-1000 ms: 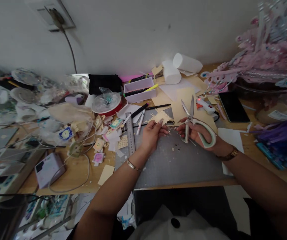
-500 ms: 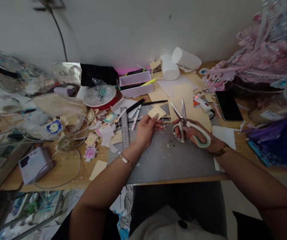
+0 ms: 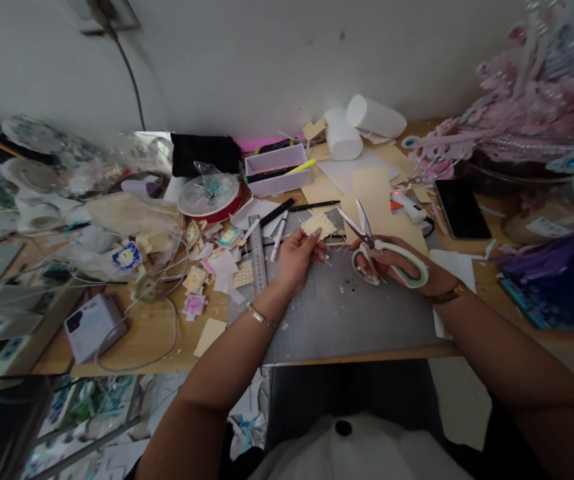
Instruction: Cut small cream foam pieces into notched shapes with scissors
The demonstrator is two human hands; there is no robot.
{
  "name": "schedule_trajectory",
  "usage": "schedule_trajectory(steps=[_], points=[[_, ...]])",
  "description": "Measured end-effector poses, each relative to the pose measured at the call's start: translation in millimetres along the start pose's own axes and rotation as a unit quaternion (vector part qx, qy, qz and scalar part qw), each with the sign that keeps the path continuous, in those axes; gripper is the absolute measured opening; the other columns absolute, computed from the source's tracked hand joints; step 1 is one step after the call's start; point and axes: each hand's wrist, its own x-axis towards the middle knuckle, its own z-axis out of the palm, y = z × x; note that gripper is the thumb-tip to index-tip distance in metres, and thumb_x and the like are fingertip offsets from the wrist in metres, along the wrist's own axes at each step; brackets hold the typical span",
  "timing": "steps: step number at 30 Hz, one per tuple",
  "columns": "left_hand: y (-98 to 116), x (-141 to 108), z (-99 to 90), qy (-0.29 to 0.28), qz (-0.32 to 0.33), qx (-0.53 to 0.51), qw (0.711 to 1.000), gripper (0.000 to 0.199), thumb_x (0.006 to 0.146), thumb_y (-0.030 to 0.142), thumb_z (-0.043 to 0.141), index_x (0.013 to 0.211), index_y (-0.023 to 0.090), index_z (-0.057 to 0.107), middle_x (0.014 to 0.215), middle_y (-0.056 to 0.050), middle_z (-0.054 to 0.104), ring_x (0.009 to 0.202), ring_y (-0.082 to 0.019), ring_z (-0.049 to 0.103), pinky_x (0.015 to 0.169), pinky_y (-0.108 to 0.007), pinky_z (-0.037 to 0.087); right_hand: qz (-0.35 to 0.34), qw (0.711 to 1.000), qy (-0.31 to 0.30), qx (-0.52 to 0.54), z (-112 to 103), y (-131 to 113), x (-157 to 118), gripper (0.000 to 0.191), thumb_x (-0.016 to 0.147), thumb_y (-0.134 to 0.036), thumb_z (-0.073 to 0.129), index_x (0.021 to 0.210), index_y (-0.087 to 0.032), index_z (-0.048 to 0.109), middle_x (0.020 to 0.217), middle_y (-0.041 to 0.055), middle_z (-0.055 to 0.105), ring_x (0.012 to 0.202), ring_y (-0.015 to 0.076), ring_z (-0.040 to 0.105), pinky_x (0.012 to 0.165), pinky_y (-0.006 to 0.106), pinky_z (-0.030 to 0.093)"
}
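- Between the two hands, head view, lies the centre of the dial, with twelve towards the wall.
- At nine o'clock, the left hand point(image 3: 294, 260) has its grip closed, thumb against fingers, on a cream piece point(image 3: 318, 224) with narrow strips sticking out along its edge.
- That piece sits towards eleven o'clock, over the far part of a grey mat point(image 3: 327, 327) on the wooden tabletop point(image 3: 141, 333).
- At three o'clock, the right hand point(image 3: 385, 265) has its grip around the handles of a pair of scissors point(image 3: 365, 235); the blades are spread and point towards eleven, just beside the piece. Whether a tip touches it is too small to make out.
- Near six o'clock, small dark scraps point(image 3: 351, 290) lie on the mat.
- Towards nine, a steel ruler point(image 3: 257, 253) rests near the mat's edge; beyond it, between eight and nine, is a pink decorated piece point(image 3: 195, 305) among other small coloured ones.
- At one o'clock lies a cream sheet point(image 3: 371, 190); at two, a phone point(image 3: 463, 209).
- As a judgement, the coloured pieces look further along than the held one: it appears shaped, yet its visible face looks plain and its edge strips uneven. How much cutting remains is unclear.
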Motion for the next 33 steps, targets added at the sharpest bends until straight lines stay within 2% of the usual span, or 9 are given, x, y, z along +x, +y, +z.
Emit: schedule_trajectory(steps=[4, 9, 13, 16, 25, 33], points=[[-2, 2, -0.7, 0.007, -0.001, 0.003, 1.0, 0.031, 0.077, 0.04, 0.073, 0.077, 0.017, 0.052, 0.06, 0.004, 0.062, 0.042, -0.005, 0.052, 0.042, -0.018, 0.038, 0.036, 0.995, 0.071, -0.052, 7, -16, 12, 0.041, 0.071, -0.054, 0.08, 0.081, -0.017, 0.066, 0.069, 0.0038, 0.066, 0.053, 0.0138, 0.059, 0.045, 0.025, 0.05], [-2, 5, -1.9, 0.02, -0.007, 0.003, 1.0, 0.035, 0.077, 0.044, 0.073, 0.079, 0.018, 0.049, 0.061, 0.004, 0.063, 0.041, -0.006, 0.052, 0.042, -0.019, 0.039, 0.039, 0.986, 0.16, 0.001, 19, -9, 19, 0.05, 0.065, -0.062, 0.081, 0.081, -0.018, 0.065, 0.059, -0.0007, 0.06, 0.043, 0.012, 0.056, 0.037, 0.023, 0.047], [-1, 6, -2.3, 0.004, 0.003, -0.004, 1.0, 0.037, 0.077, 0.046, 0.073, 0.086, 0.019, 0.049, 0.066, 0.002, 0.068, 0.044, -0.008, 0.057, 0.044, -0.019, 0.042, 0.077, 0.989, 0.126, 0.0, 33, 1, 16, 0.048, 0.061, -0.058, 0.084, 0.071, -0.018, 0.059, 0.059, -0.0011, 0.061, 0.041, 0.0108, 0.056, 0.036, 0.022, 0.049], [1, 4, -0.7, 0.002, 0.009, -0.007, 1.0, 0.039, 0.077, 0.048, 0.073, 0.089, 0.019, 0.05, 0.067, 0.001, 0.069, 0.044, -0.008, 0.058, 0.043, -0.019, 0.042, 0.089, 0.988, 0.124, 0.023, 40, 7, 15, 0.048, 0.06, -0.056, 0.086, 0.069, -0.019, 0.056, 0.055, -0.0027, 0.059, 0.04, 0.0106, 0.055, 0.035, 0.021, 0.049], [-2, -1, 4.5, -0.022, 0.014, 0.051, 0.998, 0.039, 0.079, 0.056, 0.069, 0.079, 0.019, 0.055, 0.055, 0.002, 0.064, 0.037, -0.009, 0.052, 0.038, -0.02, 0.036, 0.079, 0.989, 0.122, 0.0, 41, 11, 14, 0.047, 0.068, -0.061, 0.078, 0.073, -0.02, 0.057, 0.058, -0.0018, 0.06, 0.041, 0.0109, 0.057, 0.034, 0.022, 0.048], [-1, -1, 5.0, -0.021, 0.011, 0.034, 0.999, 0.038, 0.077, 0.052, 0.071, 0.078, 0.018, 0.054, 0.054, 0.003, 0.064, 0.037, -0.008, 0.053, 0.039, -0.019, 0.037, 0.097, 0.985, 0.136, -0.034, 44, 9, 15, 0.05, 0.066, -0.064, 0.078, 0.075, -0.02, 0.056, 0.058, -0.0019, 0.06, 0.041, 0.0112, 0.056, 0.036, 0.023, 0.048]])
